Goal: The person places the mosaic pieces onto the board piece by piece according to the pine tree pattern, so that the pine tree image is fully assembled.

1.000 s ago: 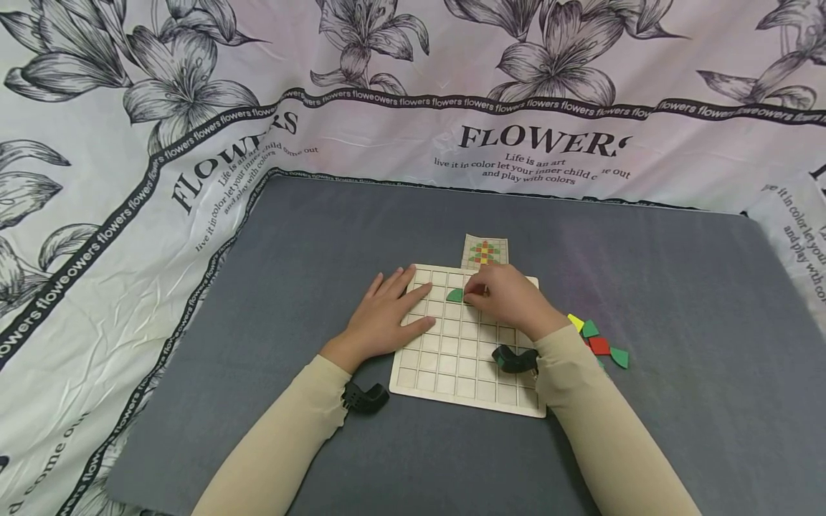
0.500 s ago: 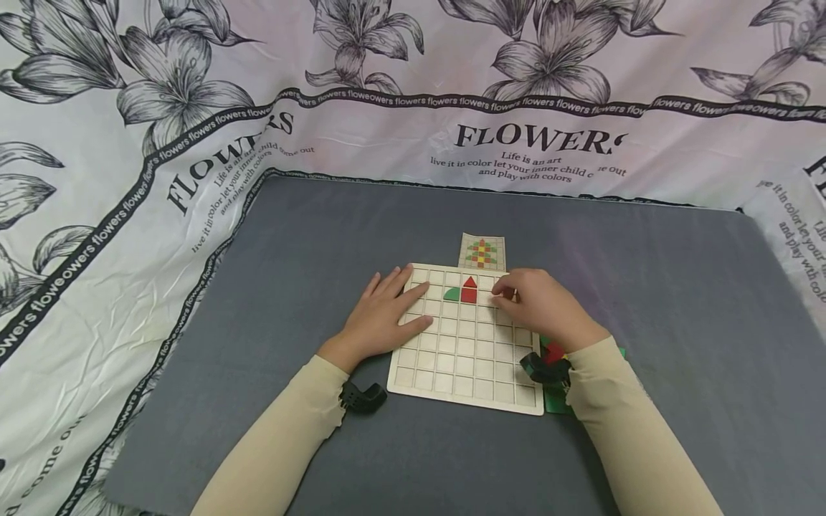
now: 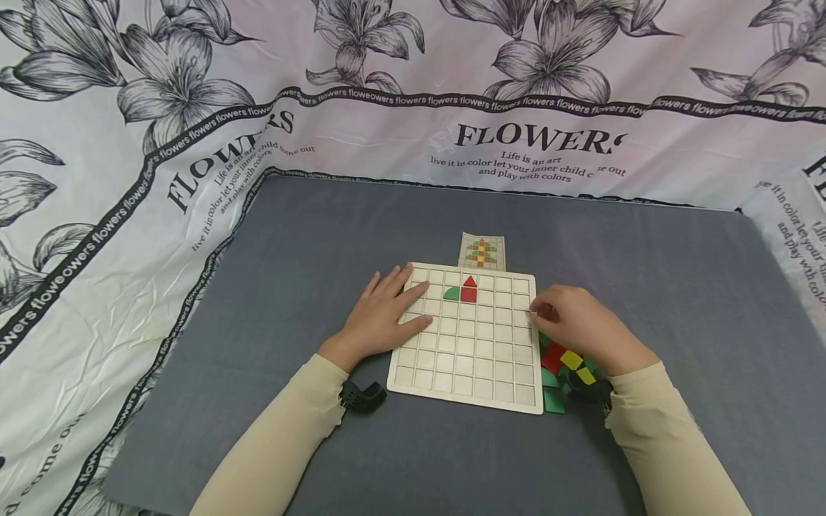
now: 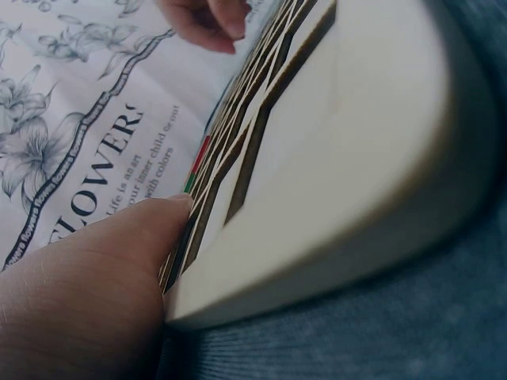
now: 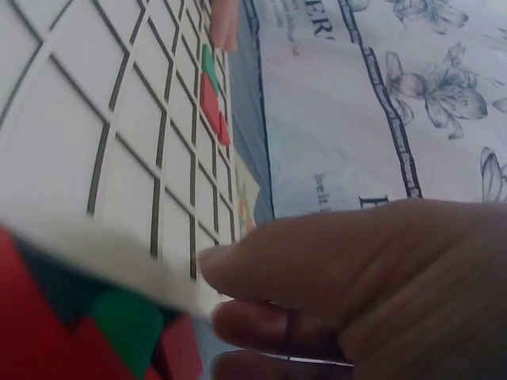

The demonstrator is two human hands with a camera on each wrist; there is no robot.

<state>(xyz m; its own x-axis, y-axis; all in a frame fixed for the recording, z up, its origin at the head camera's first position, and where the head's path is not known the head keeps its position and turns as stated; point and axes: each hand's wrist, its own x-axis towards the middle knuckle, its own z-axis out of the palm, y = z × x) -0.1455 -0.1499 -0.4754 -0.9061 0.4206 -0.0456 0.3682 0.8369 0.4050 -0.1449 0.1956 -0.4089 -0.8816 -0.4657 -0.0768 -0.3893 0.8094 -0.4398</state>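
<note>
On the board (image 3: pixel 454 365): splayed left hand (image 3: pixel 379 319); half-curled right hand (image 3: pixel 587 324) alongside

- The bare left hand (image 3: pixel 381 319) lies palm down, its fingers spread and its thumb apart from them.
- The bare right hand (image 3: pixel 584 326) keeps its fingers loosely bent, thumb near the forefinger.
- The beige-sleeved left forearm (image 3: pixel 277 437) and beige-sleeved right forearm (image 3: pixel 667 430) extend forward, well apart.

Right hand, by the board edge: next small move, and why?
Probably lower the right hand to the loose pieces and pick a green one: no piece shows in its fingers, the red square has a green piece only on its left, and the card seems to show green on both sides.
</note>
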